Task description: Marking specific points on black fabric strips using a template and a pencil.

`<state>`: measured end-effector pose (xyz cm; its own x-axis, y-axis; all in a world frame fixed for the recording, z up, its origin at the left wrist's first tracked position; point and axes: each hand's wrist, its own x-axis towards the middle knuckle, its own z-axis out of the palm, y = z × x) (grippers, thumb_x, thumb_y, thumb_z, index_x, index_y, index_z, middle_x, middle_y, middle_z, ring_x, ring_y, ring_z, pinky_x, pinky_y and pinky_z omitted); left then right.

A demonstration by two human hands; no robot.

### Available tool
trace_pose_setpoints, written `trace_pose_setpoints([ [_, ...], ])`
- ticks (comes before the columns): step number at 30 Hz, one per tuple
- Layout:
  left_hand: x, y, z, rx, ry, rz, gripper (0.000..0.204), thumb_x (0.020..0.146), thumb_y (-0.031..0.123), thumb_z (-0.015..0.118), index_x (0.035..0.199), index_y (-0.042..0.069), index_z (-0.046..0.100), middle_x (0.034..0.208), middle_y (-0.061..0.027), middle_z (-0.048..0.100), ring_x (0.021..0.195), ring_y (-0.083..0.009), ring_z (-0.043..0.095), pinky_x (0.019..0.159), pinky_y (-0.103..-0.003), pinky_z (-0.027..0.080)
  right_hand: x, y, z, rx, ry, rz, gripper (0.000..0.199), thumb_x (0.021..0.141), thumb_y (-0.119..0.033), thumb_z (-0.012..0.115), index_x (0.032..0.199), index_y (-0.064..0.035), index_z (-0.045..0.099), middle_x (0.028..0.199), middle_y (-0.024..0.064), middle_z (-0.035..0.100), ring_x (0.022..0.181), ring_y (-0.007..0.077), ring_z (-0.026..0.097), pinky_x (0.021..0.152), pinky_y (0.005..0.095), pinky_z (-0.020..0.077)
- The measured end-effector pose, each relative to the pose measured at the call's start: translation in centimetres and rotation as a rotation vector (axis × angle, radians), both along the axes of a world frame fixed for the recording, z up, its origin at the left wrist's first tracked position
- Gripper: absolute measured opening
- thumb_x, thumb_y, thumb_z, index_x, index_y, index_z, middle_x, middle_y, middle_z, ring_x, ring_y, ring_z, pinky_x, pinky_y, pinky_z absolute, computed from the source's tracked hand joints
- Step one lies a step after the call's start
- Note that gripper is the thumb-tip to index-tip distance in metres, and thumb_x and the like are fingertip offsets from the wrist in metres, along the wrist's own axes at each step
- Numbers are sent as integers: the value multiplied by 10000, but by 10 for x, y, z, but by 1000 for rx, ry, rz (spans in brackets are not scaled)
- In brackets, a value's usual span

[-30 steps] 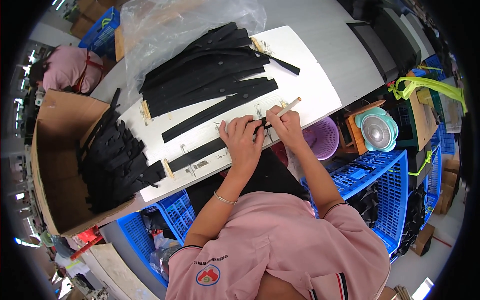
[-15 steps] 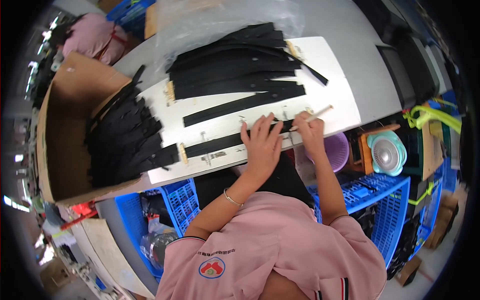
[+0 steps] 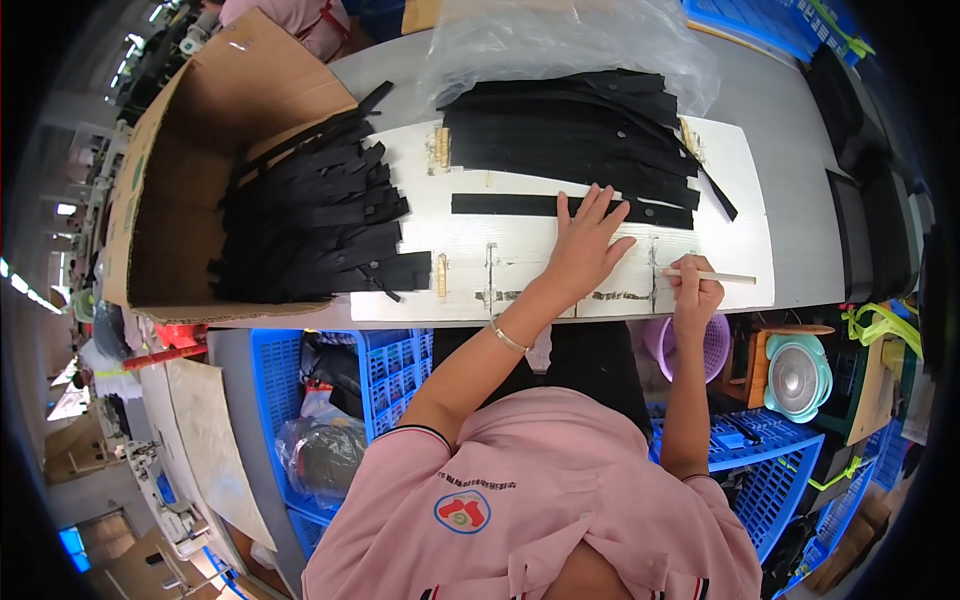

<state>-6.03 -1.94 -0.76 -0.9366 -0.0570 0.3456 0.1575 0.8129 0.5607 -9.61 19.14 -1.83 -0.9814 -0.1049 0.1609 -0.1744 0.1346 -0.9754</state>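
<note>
Hands at the white board on the worktop (image 3: 790, 130)

Right hand (image 3: 694, 296), closed on a thin stick (image 3: 712, 276), sits at the board's (image 3: 520, 265) near edge; left hand (image 3: 586, 246), open and flat, fingertips touching a single black strip (image 3: 505, 204). Beyond: stacked strips (image 3: 570, 135), clear plastic bag (image 3: 560, 40); cardboard box (image 3: 190, 160) far left.

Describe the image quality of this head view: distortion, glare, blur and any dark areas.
Head view: strong fisheye bending, so the white board bows and the frame corners go black; soft glare on the clear plastic bag at top; the left hand and right hand with its pale stick look sharp; the black strips lose detail in their darkness.
</note>
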Motion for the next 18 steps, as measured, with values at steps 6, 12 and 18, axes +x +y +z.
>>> trace_pose_setpoints([
  [6, 100, -47, 9, 54, 5, 194, 419, 953, 76, 608, 1370, 74, 634, 1501, -157, 543, 1502, -368, 376, 1255, -590, 134, 1, 0, 2, 18, -11, -26, 237, 1033, -122, 596, 887, 27, 708, 784, 21, 675, 661, 61, 557, 620, 229, 445],
  [12, 199, -133, 3, -191, -2, 590, 579, 816, -107, 507, 1351, 70, 639, 1440, -142, 587, 1450, -355, 443, 1245, -554, 204, -1, -2, 2, 5, -26, -30, 219, 1025, -106, 614, 909, 48, 719, 805, 35, 690, 671, 65, 569, 629, 229, 453],
  [18, 210, -189, 0, -203, 0, 586, 290, 936, 33, 625, 1209, 68, 716, 1343, -114, 663, 1319, -317, 564, 1228, -521, 257, -1, -8, 5, -11, -39, -30, 231, 1019, -105, 636, 884, 64, 717, 794, 50, 681, 670, 72, 568, 619, 233, 441],
])
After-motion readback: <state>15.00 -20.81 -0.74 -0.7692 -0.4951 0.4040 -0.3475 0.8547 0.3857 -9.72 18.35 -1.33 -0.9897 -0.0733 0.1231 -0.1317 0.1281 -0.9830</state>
